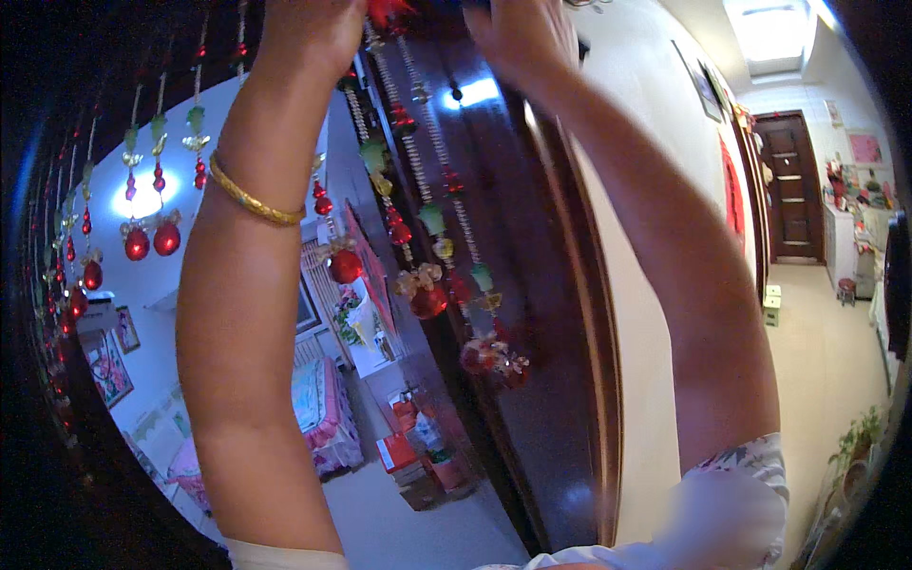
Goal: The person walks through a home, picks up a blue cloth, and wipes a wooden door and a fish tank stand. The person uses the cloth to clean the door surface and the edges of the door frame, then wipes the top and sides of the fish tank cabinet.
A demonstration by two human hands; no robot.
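Both arms reach up past the top of the picture, a gold bangle (254,197) on the left wrist. My left hand (317,28) shows only partly at the top edge, beside a red object (388,8); its fingers are cut off or hidden. To its right, my right hand (527,35) is raised against the dark wooden door frame (513,235), its fingertips also hidden. Between the arms hang bead strands with green, yellow and red beads, each ending in a red faceted ball (428,301). More bead strands (167,238) hang left of the left arm.
Through the doorway are a bed (331,420) with a pink frilled cover, red boxes (396,453) on the floor and framed pictures. At the right, a hallway runs to a dark door (789,189), with a small stool (846,291) and potted plants (858,434) along it.
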